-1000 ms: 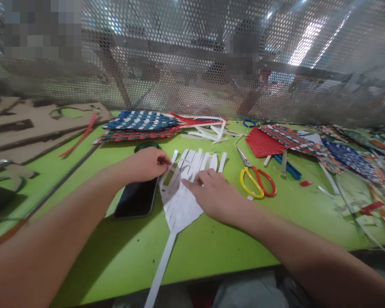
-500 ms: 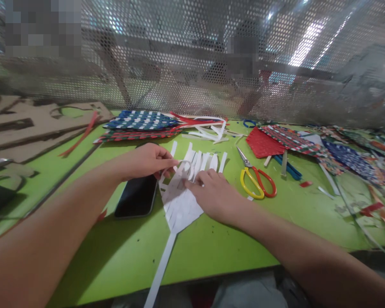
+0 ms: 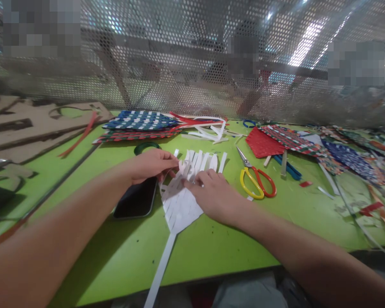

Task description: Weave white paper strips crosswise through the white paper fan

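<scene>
A flat piece woven from white strips (image 3: 184,209) lies on the green table, tapering toward me into one long strip, with several loose ends fanned out at its far side. My left hand (image 3: 155,164) pinches a white strip (image 3: 180,166) at the upper left of the weave. Curled over the right side of the weave, my right hand (image 3: 213,192) holds it down, its thumb and fingertips closed on the strips. Part of the weave under the fingers is hidden. A black phone (image 3: 137,200) lies beneath and beside my left hand.
Scissors (image 3: 256,182) with yellow and red handles lie right of the weave. A green ring (image 3: 144,147) sits behind my left wrist. Colourful woven pieces (image 3: 141,120) lie at the back, others (image 3: 291,141) at right. Cardboard pieces (image 3: 45,124) fill the left; a perforated metal screen (image 3: 179,64) stands behind.
My left hand has shifted slightly down and closer to the weave, drawing the strip in. The green ring behind it now shows more. My right hand stays in place.
</scene>
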The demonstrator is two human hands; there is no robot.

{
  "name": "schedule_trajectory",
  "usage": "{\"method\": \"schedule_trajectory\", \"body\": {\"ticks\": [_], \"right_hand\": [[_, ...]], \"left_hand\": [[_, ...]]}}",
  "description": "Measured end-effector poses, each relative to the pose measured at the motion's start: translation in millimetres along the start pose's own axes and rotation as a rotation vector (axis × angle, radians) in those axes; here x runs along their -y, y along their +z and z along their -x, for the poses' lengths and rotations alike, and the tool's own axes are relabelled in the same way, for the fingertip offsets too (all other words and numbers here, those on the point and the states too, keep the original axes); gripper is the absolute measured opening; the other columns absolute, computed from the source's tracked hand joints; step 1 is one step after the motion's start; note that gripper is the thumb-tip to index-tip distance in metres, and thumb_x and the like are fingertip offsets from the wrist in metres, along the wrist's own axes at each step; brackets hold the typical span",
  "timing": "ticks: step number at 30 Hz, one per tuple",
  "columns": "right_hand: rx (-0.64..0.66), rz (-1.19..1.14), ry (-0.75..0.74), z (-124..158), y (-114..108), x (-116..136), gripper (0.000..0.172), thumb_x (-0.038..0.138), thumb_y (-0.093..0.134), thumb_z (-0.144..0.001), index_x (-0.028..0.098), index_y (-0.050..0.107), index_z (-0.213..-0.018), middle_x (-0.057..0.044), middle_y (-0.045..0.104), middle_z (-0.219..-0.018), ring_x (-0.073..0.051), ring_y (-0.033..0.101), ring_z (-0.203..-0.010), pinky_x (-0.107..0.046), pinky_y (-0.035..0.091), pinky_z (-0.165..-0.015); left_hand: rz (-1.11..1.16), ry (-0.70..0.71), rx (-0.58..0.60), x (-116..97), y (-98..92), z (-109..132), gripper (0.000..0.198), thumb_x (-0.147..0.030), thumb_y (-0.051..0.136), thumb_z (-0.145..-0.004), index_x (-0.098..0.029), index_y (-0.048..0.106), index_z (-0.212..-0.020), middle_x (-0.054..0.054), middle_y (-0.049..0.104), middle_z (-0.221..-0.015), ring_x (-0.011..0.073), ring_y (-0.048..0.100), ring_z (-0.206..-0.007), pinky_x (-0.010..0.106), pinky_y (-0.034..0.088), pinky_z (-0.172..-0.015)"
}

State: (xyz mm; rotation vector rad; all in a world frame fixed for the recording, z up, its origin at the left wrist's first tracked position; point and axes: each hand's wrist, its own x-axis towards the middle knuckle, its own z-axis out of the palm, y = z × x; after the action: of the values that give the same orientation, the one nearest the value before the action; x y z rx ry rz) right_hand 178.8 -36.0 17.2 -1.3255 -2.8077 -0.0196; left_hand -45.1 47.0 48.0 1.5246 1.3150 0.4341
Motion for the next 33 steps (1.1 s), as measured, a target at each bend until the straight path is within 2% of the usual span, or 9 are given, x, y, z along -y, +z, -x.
{"method": "schedule_trajectory", "body": {"ticks": [6, 9, 12, 14, 16, 19, 23, 29, 33], "right_hand": [[0.016, -0.035, 0.004, -0.7, -2.1, 0.2, 0.058, 0.013, 0.042, -0.101, 0.024, 0.048, -0.157, -0.014, 0.057, -0.116, -0.029, 0.044, -0.103, -0.044, 0.038, -0.084], [0.019, -0.033, 0.009, -0.6, -1.9, 0.4, 0.059, 0.014, 0.041, -0.101, 0.024, 0.047, -0.158, -0.014, 0.057, -0.118, -0.029, 0.044, -0.102, -0.044, 0.038, -0.084], [0.010, -0.029, 0.005, -0.3, -0.3, 0.1, 0.058, 0.015, 0.041, -0.101, 0.024, 0.046, -0.159, -0.014, 0.058, -0.118, -0.029, 0.044, -0.102, -0.044, 0.039, -0.084], [-0.001, -0.024, -0.001, -0.2, 1.2, -0.3, 0.057, 0.015, 0.042, -0.101, 0.024, 0.047, -0.158, -0.014, 0.058, -0.117, -0.029, 0.044, -0.102, -0.044, 0.039, -0.083], [-0.007, -0.018, -0.003, 0.0, 2.5, -0.7, 0.056, 0.015, 0.043, -0.101, 0.025, 0.049, -0.156, -0.014, 0.058, -0.116, -0.029, 0.045, -0.102, -0.044, 0.039, -0.082], [-0.008, -0.009, -0.004, -0.1, 3.2, -1.0, 0.057, 0.015, 0.044, -0.101, 0.025, 0.049, -0.156, -0.014, 0.058, -0.116, -0.029, 0.045, -0.102, -0.044, 0.040, -0.082], [-0.002, -0.008, 0.000, -0.8, 2.4, -0.9, 0.057, 0.014, 0.045, -0.100, 0.025, 0.049, -0.156, -0.014, 0.058, -0.116, -0.029, 0.045, -0.102, -0.043, 0.040, -0.083], [-0.003, -0.010, -0.004, -1.2, 2.7, -1.3, 0.059, 0.015, 0.043, -0.101, 0.025, 0.046, -0.159, -0.015, 0.059, -0.118, -0.029, 0.045, -0.102, -0.044, 0.040, -0.084], [-0.013, -0.011, -0.012, -1.1, 3.9, -2.1, 0.060, 0.013, 0.042, -0.101, 0.025, 0.046, -0.159, -0.015, 0.058, -0.116, -0.030, 0.045, -0.102, -0.045, 0.040, -0.084]], "left_hand": [[-0.216, 0.063, -0.149, 3.2, 6.1, -3.9, 0.026, -0.027, 0.066, -0.075, -0.020, 0.063, -0.100, -0.001, 0.073, -0.076, 0.0133, 0.057, -0.044, 0.027, 0.047, -0.046], [-0.432, 0.176, -0.232, 6.4, 6.9, -5.6, 0.035, -0.028, 0.063, -0.075, -0.021, 0.067, -0.110, 0.001, 0.077, -0.087, 0.0188, 0.070, -0.064, 0.029, 0.053, -0.061], [-0.617, 0.309, -0.328, 11.1, 5.6, -8.0, 0.043, -0.027, 0.062, -0.074, -0.019, 0.068, -0.116, 0.006, 0.077, -0.100, 0.0226, 0.073, -0.085, 0.031, 0.054, -0.078], [-0.697, 0.383, -0.322, 13.9, 4.4, -9.2, 0.040, -0.027, 0.061, -0.074, -0.019, 0.070, -0.113, 0.007, 0.076, -0.103, 0.0231, 0.072, -0.085, 0.032, 0.053, -0.079], [-0.734, 0.418, -0.276, 15.1, 3.3, -9.0, 0.031, -0.028, 0.059, -0.075, -0.021, 0.071, -0.103, 0.006, 0.076, -0.095, 0.0232, 0.071, -0.082, 0.032, 0.052, -0.076], [-0.730, 0.382, -0.202, 13.1, 1.2, -5.8, 0.025, -0.030, 0.060, -0.075, -0.023, 0.072, -0.096, 0.002, 0.076, -0.083, 0.0227, 0.071, -0.079, 0.030, 0.051, -0.072], [-0.662, 0.289, -0.169, 6.5, -2.9, -0.8, 0.027, -0.035, 0.063, -0.075, -0.023, 0.075, -0.095, 0.001, 0.079, -0.082, 0.0224, 0.073, -0.076, 0.029, 0.053, -0.068], [-0.335, -0.047, -0.113, 1.0, -5.3, 4.0, 0.021, -0.037, 0.068, -0.073, -0.021, 0.074, -0.086, 0.004, 0.079, -0.076, 0.0229, 0.074, -0.060, 0.030, 0.057, -0.058], [-0.665, 0.046, -0.227, -1.9, -4.5, 10.1, 0.012, -0.028, 0.069, -0.069, -0.023, 0.077, -0.076, 0.005, 0.079, -0.077, 0.0270, 0.074, -0.068, 0.033, 0.056, -0.065]]}}
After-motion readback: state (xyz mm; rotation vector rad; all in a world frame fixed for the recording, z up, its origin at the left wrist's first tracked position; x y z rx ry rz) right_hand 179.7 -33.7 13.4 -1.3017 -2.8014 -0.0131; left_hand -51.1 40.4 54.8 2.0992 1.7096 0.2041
